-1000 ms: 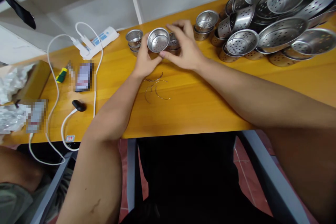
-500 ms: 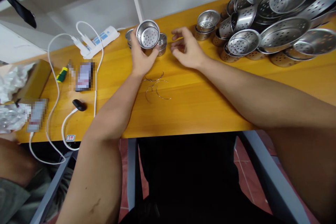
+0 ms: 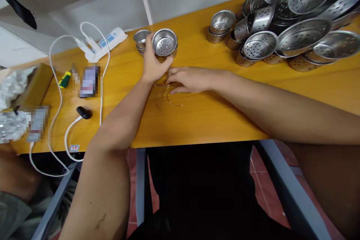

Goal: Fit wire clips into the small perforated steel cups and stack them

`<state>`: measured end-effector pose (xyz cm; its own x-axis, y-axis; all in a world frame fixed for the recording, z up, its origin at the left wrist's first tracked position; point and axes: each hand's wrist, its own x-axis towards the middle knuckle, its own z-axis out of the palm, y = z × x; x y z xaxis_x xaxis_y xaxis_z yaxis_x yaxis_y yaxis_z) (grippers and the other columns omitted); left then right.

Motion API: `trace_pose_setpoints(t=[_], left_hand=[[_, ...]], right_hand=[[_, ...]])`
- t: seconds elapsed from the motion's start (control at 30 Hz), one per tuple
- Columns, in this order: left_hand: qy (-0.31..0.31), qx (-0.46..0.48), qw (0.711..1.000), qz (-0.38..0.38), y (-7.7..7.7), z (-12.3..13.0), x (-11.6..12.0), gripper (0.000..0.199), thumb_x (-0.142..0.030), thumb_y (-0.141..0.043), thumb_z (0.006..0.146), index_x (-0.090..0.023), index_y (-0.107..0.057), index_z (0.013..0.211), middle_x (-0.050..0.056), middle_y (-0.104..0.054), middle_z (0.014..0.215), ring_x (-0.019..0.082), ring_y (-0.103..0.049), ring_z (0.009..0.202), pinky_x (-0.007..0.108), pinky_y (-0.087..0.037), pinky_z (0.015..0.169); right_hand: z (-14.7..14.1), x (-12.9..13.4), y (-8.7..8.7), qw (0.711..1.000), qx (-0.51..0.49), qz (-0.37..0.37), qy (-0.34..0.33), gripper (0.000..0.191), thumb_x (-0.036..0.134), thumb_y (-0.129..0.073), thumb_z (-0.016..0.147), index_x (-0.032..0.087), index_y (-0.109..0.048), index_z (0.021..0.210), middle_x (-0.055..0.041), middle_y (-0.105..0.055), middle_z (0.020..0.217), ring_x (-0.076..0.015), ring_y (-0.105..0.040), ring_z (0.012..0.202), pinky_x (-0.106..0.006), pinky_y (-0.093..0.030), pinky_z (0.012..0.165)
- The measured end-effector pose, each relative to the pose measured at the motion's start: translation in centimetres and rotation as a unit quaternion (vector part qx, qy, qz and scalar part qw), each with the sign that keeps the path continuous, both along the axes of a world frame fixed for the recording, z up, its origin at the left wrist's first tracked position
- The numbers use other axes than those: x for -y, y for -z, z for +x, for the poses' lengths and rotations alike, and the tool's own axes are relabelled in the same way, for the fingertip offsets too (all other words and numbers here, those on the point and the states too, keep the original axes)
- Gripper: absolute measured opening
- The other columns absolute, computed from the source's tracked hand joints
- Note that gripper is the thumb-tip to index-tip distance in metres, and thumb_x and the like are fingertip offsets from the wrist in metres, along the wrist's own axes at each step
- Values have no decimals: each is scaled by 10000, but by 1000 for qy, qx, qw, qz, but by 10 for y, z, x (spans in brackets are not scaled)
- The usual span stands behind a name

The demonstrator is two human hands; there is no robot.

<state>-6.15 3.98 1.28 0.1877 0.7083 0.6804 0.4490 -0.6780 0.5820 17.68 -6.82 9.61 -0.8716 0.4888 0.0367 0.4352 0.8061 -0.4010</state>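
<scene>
Perforated cup at twelve o'clock could slip if your holding left fingers loosen; narrow right fingers, grip unclear, could snag overlapping wires.

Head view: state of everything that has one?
Held cup: mouth up, looks empty
Left hand: grip on cup
Curved wires: loose on table
Right hand: at wires, grip unclear
Power strip: plugs in, power unclear
Black device: white cable attached
Right-side perforated cups: piled, several tilted

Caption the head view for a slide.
Left hand holds a perforated metal cup while the right hand reaches among thin curved wires on a wooden table.
</scene>
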Motion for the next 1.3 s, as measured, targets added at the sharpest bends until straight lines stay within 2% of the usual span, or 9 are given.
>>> trace_pose_setpoints(t=[0.07,0.13,0.3,0.5,0.67,0.83,1.0,1.1,1.3], left_hand=[[1,-7,1000,13,1,0,1,890,-777,-867,994,-372,-405,1638,119,-698,1575,363,-736,1551,571,-584,1401],[4,-17,1000,21,0,2,3,895,-758,-870,1001,-367,-417,1666,128,-706,1590,365,-746,1547,571,-596,1395],[21,-54,998,6,1,3,6,926,-683,-883,1014,-380,-409,1750,123,-694,1645,376,-748,1557,591,-594,1409],[25,-37,999,4,9,-1,-2,960,-643,-881,1009,-380,-366,1775,127,-648,1679,373,-722,1582,596,-568,1435],[22,-46,999,-1,7,0,1,944,-629,-871,1029,-371,-369,1785,123,-696,1624,358,-727,1569,573,-583,1417],[27,-42,999,-15,6,0,2,936,-608,-870,1033,-379,-370,1791,112,-691,1635,355,-718,1589,562,-577,1423],[27,-45,998,-19,3,-1,4,912,-614,-888,1022,-381,-400,1757,114,-698,1642,357,-733,1565,561,-607,1391],[31,-44,998,-13,1,0,5,860,-607,-895,1014,-368,-435,1701,118,-697,1627,357,-731,1565,565,-603,1394],[29,-41,999,-6,2,1,5,798,-574,-906,989,-374,-476,1631,111,-702,1593,348,-743,1527,573,-626,1364]], right_hand=[[-6,9,-3,999,28,23,5,213,209,-769,1175,168,-873,1357,-154,-822,1409,-322,-772,1238,-369,-537,985],[-9,15,-9,997,57,43,17,214,149,-679,1185,186,-873,1267,-124,-850,1319,-303,-773,1163,-358,-498,896],[-16,29,-22,987,132,81,35,281,100,-584,1185,121,-852,1266,-184,-858,1254,-332,-785,1078,-398,-457,801],[-15,32,-24,981,167,89,35,296,119,-700,1145,75,-813,1414,-237,-826,1405,-372,-799,1190,-405,-494,847],[2,16,-23,987,147,42,53,195,131,-717,1124,148,-856,1260,-162,-851,1248,-341,-790,1049,-398,-472,820],[9,5,-20,995,92,23,25,155,252,-846,1111,200,-860,1256,-98,-861,1229,-294,-770,1015,-368,-487,847],[1,21,-30,984,164,12,64,140,125,-792,1056,199,-902,1100,-83,-862,1045,-267,-754,864,-357,-426,743],[-5,33,-40,971,216,16,101,69,148,-851,1046,179,-910,1063,-109,-857,997,-281,-759,824,-363,-390,691],[-16,43,-47,958,268,35,90,143,236,-892,1053,167,-943,1168,-156,-875,1034,-324,-787,830,-390,-438,673]])
